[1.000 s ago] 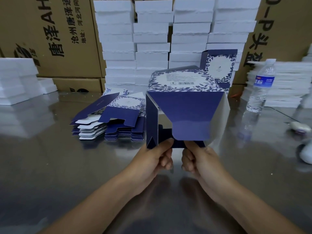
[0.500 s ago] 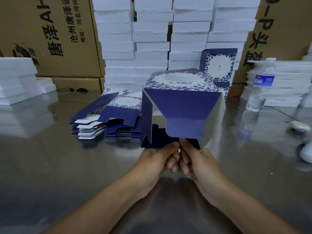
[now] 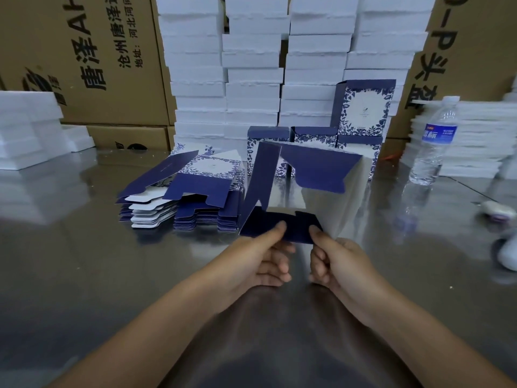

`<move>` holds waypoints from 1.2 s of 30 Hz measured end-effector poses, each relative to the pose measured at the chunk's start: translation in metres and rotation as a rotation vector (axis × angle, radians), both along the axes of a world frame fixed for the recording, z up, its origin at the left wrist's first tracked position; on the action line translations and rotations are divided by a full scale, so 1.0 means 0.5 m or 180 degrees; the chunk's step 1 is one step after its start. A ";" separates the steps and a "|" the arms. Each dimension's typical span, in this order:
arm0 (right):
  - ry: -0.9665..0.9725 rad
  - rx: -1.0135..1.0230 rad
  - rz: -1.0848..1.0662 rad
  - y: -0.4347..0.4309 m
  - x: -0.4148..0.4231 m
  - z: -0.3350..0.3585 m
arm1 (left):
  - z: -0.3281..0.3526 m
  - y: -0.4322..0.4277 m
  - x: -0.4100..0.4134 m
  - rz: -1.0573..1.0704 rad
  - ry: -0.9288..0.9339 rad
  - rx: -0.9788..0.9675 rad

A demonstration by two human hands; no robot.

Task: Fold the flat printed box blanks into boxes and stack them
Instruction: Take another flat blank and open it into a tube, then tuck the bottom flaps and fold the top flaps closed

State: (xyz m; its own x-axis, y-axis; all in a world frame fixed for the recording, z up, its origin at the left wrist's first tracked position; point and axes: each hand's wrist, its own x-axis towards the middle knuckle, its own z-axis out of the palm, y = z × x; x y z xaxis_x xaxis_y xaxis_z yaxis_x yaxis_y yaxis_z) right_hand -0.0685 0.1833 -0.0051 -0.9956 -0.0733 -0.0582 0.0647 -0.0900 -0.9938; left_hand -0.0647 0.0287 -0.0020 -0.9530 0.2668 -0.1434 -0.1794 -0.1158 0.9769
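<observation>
I hold a half-formed navy box (image 3: 319, 169) over the steel table, its open end turned toward me so the shiny silver inside shows. My left hand (image 3: 257, 259) pinches the near bottom flap (image 3: 268, 224) with thumb on top. My right hand (image 3: 338, 261) pinches the same flap at its right end. A pile of flat blue-and-white printed blanks (image 3: 190, 197) lies to the left. Behind the held box stand folded boxes (image 3: 265, 147) in a row, with one more box (image 3: 363, 107) stacked on top at the right.
White foam trays (image 3: 251, 65) are stacked high at the back against brown cartons (image 3: 92, 60). More foam sits at the left (image 3: 28, 127) and right (image 3: 472, 141). A water bottle (image 3: 433, 144) stands at the right. A white object (image 3: 498, 211) lies near the right edge.
The box has tipped down and forward, so its printed top no longer shows and the silver inside faces me. My hands have spread apart along the near flap.
</observation>
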 end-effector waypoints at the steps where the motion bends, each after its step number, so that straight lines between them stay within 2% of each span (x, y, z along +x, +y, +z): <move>1: -0.0067 -0.0047 0.0008 0.004 -0.002 0.000 | 0.003 -0.006 -0.005 0.0093 -0.0041 -0.0033; 3: -0.0194 -0.0096 0.0076 0.012 -0.005 0.002 | 0.010 -0.018 -0.014 0.0409 -0.0066 -0.0131; 6: -0.0169 0.0204 0.0198 0.022 -0.009 0.004 | 0.007 -0.037 -0.026 0.0923 0.0086 -0.0734; 8: 0.0229 0.1047 0.0102 0.028 -0.010 0.000 | -0.003 -0.047 -0.029 0.1171 0.0362 -0.1209; 10: 0.0850 0.2286 -0.0211 0.037 -0.006 -0.006 | -0.009 -0.052 -0.028 0.1376 0.0765 -0.1558; 12: 0.1268 0.3301 -0.0506 0.049 -0.002 -0.010 | -0.012 -0.051 -0.029 0.1473 0.1136 -0.1555; 15: 0.1464 0.3886 -0.0726 0.060 -0.007 -0.018 | -0.016 -0.042 -0.027 0.1492 0.1508 -0.1340; 18: 0.1900 0.3358 -0.0870 0.060 -0.017 -0.025 | -0.015 -0.038 -0.021 0.1522 0.1933 -0.1442; 21: 0.2276 0.2443 -0.0577 0.053 -0.018 -0.024 | -0.006 -0.037 -0.010 0.1408 0.2252 -0.1311; 23: 0.2518 0.2213 -0.0373 0.049 -0.016 -0.021 | 0.003 -0.035 -0.001 0.1296 0.2390 -0.1157; 30: 0.2645 0.1521 0.0109 0.046 -0.016 -0.023 | 0.012 -0.030 0.014 0.1005 0.2262 -0.0775; 33: 0.2681 0.1195 -0.0125 0.044 -0.019 -0.024 | 0.014 -0.034 0.010 0.0992 0.2105 -0.0449; 36: 0.2649 0.1221 -0.0475 0.044 -0.019 -0.022 | 0.012 -0.036 0.009 0.0969 0.2081 -0.0438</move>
State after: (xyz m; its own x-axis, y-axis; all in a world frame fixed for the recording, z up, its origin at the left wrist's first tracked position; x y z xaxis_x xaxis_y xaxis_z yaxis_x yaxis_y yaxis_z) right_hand -0.0781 0.2054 -0.0163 -0.7252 -0.0646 0.6855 -0.6685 0.3046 -0.6785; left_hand -0.0602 0.0109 0.0042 -0.8844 -0.0028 0.4668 0.4657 0.0638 0.8827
